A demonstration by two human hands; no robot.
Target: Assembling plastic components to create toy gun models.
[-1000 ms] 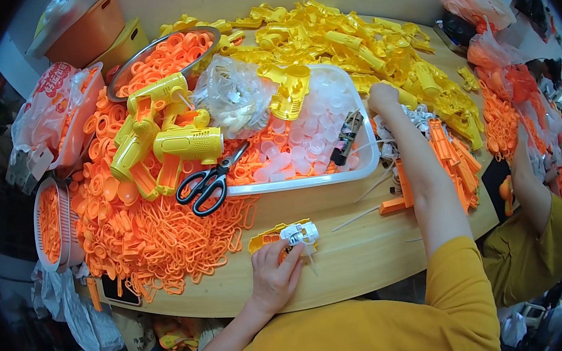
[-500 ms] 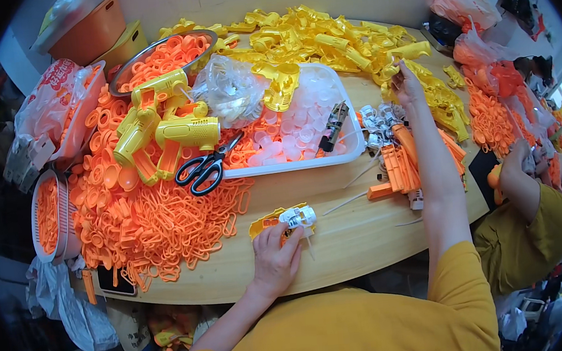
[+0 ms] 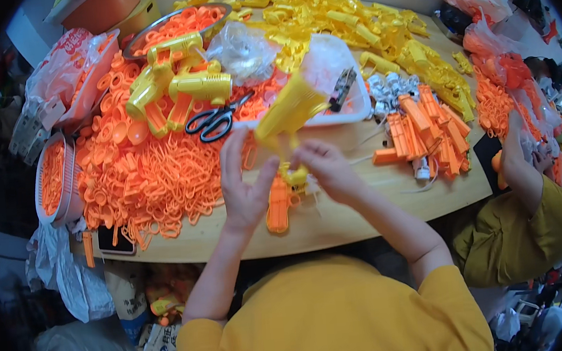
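One rounded yellow plastic shell [image 3: 289, 111] is pinched in the right grip [image 3: 331, 171], the left grip [image 3: 245, 195] spread empty beside it.

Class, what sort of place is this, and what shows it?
Probably an assembly workshop: a heap of yellow plastic parts, a pile of orange clips and another person at the right.

Yellow shell [image 3: 291, 111] — plastic; bowl [image 3: 226, 10] — shiny metal; tabletop [image 3: 354, 214] smooth, wood-look.

The motion-blurred yellow plastic shell [image 3: 289, 113] slanted up toward one or two o'clock; the elongated orange piece [image 3: 277, 210] sat near its six o'clock, perhaps attached.
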